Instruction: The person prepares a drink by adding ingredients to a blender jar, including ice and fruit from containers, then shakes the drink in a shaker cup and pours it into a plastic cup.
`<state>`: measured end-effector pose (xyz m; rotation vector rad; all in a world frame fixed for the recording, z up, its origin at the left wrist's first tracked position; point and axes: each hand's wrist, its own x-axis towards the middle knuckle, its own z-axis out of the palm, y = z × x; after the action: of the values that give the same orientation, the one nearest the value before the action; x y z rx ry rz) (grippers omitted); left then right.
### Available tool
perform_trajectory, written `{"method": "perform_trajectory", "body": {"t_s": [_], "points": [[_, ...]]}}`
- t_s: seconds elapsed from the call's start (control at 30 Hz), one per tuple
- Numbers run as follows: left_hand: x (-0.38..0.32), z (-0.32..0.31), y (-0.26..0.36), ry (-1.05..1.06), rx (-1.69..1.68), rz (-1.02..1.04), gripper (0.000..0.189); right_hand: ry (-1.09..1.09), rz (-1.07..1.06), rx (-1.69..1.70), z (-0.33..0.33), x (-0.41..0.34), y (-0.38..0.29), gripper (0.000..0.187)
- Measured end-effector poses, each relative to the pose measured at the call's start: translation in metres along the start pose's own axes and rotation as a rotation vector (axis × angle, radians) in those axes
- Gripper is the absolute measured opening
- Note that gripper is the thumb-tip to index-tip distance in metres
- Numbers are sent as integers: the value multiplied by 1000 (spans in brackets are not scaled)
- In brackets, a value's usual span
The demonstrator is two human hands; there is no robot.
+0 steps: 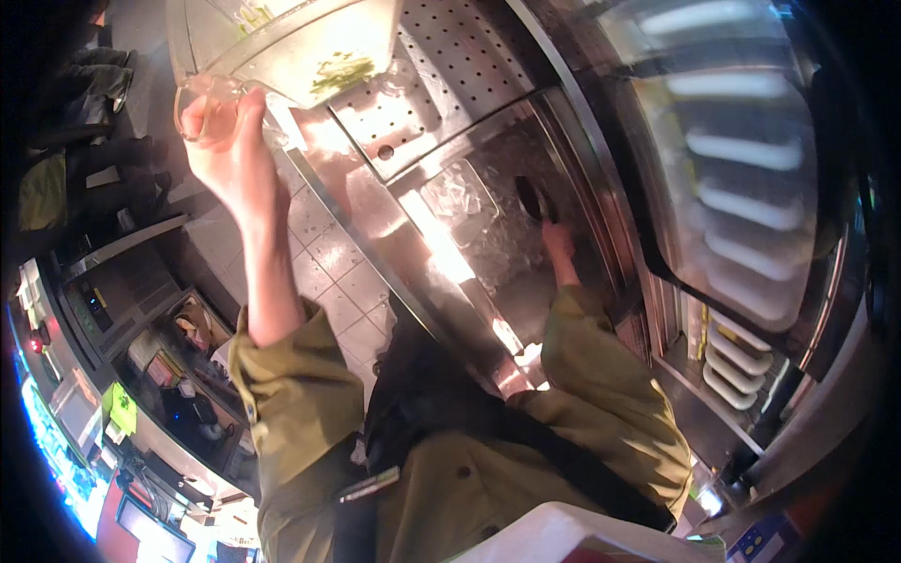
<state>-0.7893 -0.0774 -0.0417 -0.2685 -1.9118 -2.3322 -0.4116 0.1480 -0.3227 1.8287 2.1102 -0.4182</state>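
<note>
My left hand (236, 144) is raised at the upper left, its fingers closed around a clear drinking vessel (211, 90), glass or plastic. Just beyond it stands a translucent container (281, 63) with green pieces (341, 72) inside, blurred by glare. Down in a steel ice bin (510, 264), my right hand (558, 243) grips the handle of a dark scoop (531, 198). The scoop's far end is in shadow, so its contents cannot be made out. Ice (457, 193) lies to the left of the scoop, partly within a clear tub.
A perforated steel drainboard (457, 46) adjoins the bin's far side. On the right is a clear panel or lid (746, 204), with stacked white trays (735, 359) below. The steel counter edge (352, 232) borders the tiled floor (338, 281). Shelves with equipment (172, 366) stand at left.
</note>
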Motion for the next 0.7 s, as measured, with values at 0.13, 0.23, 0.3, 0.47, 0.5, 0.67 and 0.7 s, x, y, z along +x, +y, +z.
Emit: {"method": "perform_trajectory", "body": {"t_s": [0.13, 0.23, 0.3, 0.47, 0.5, 0.67, 0.7], "points": [[8, -38, 20, -290, 211, -26, 50, 150, -70, -230, 58, 55, -30, 28], [9, -107, 31, -151, 373, -87, 46, 254, -253, -463, 85, 86, -73, 24], [6, -119, 34, -101, 438, -80, 39, 412, -172, -274, 122, 89, -84, 25], [-18, -127, 21, -158, 465, -161, 26, 459, -396, 119, 118, 66, -67, 24], [-20, -117, 17, -190, 444, -183, 26, 282, -355, 240, 104, 55, -62, 23], [-15, -76, 29, -191, 265, -96, 29, -49, -247, 884, 63, 49, -24, 18], [-8, -70, 38, -199, 247, -7, 29, -26, -295, 839, 48, 43, -24, 18]]}}
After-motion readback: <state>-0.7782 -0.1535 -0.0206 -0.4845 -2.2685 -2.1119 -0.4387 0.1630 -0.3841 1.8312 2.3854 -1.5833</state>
